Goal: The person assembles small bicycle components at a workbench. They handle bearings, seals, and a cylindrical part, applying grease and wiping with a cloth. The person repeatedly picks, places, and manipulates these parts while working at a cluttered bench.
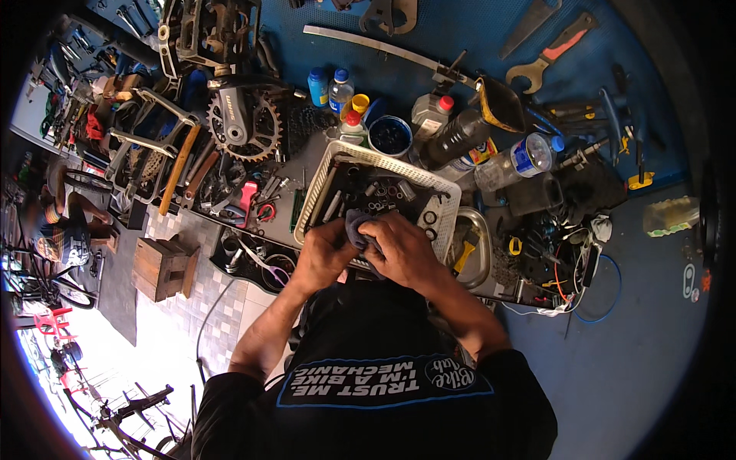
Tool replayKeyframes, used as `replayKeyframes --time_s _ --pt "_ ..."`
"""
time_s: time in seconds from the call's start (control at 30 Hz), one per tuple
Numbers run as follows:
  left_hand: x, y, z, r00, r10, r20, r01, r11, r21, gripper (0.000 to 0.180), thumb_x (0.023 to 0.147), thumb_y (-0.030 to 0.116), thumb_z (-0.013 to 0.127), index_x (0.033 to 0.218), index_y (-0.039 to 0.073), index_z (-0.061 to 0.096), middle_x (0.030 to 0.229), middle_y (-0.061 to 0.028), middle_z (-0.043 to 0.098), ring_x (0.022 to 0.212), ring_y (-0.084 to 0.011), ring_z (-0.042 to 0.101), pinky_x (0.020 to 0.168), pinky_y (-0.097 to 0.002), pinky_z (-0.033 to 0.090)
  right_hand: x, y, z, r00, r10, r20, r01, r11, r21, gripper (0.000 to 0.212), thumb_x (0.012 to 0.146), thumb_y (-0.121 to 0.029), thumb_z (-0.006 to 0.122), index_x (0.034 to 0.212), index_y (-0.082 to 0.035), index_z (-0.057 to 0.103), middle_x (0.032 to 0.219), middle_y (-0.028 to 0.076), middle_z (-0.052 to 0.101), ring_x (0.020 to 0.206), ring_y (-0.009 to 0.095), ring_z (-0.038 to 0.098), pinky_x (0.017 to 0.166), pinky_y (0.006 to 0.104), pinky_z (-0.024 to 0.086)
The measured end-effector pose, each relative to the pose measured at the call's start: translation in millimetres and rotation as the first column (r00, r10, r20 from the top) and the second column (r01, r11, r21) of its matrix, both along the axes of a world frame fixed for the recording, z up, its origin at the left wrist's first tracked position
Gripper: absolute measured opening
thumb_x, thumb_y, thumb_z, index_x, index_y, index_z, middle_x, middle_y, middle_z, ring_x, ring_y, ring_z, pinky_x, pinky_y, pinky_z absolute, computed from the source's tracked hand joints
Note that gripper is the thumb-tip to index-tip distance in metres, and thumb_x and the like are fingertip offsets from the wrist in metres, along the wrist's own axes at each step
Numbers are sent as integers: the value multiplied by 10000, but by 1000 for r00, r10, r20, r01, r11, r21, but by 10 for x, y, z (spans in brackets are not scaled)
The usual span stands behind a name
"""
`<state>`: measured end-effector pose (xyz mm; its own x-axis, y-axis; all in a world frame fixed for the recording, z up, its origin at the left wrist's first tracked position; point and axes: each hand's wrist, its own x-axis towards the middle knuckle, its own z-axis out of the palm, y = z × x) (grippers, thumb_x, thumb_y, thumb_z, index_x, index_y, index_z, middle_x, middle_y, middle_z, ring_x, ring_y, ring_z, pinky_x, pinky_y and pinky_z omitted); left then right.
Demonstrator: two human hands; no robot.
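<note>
Both my hands meet over the near edge of a cream plastic basket [438, 181]. My right hand [402, 249] is closed around a bunched grey-blue rag [357, 227]. Right against the rag, my left hand [323, 254] has its fingers curled and pinched together; what they hold, if anything, is hidden. Inside the basket lie small metal bicycle parts: a slim silver tube [332, 206], a short metal sleeve [405, 190], and several dark rings and washers [430, 218] on its dark bottom.
A crankset with chainring [239, 126] lies left of the basket, near scissors [274, 270]. Behind stand an open tub [390, 136] and several bottles [521, 159]. At right sits a metal tray [484, 244] with a yellow-handled tool. Another person [65, 218] sits far left, past a wooden box [162, 268].
</note>
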<state>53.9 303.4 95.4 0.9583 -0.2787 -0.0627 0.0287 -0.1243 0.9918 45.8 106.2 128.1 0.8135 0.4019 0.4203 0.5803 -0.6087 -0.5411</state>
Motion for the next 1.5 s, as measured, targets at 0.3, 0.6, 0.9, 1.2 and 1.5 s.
replayKeyframes --time_s 0.3,0.6,0.9,1.2,1.5 --pt "70 108 200 955 -96 -281 70 992 -100 135 984 88 629 943 -25 691 799 -9 666 771 -66 586 702 -278 491 112 -273 230 879 99 -467 67 943 325 393 903 -86 752 1243 -61 556 1169 131 669 1067 255 685 937 374 527" --pt "132 136 36 935 -141 -324 24 940 -340 134 993 141 621 995 18 675 842 -60 683 637 -107 592 547 -274 464 280 -167 -132 917 -185 -353 336 835 436 360 925 -69 721 1235 -56 540 1077 123 648 966 234 652 879 351 523" --pt "259 -139 -129 889 -299 -346 -287 222 -932 230 947 310 647 1044 102 667 1618 -202 434 1471 -420 430 1200 -544 380 63 -155 105 923 -29 -384 197 892 406 397 924 -124 764 1265 -39 581 1159 139 660 1060 262 650 953 372 517" --pt "163 -281 -255 879 -249 -406 -360 212 -909 248 930 294 619 1035 80 688 1577 -201 501 1490 -426 412 1254 -584 310 150 163 -378 971 65 -230 3 959 284 329 859 -31 776 1101 -60 555 1008 152 647 908 387 670 786 466 541" --pt "-52 -266 -634 739 -139 -659 -628 210 -749 360 1055 310 443 1212 37 617 1328 -195 667 1275 -359 606 1159 -518 447 72 349 -507 998 -34 51 26 988 154 335 888 -111 821 1115 -37 587 981 155 699 832 367 706 706 446 576"
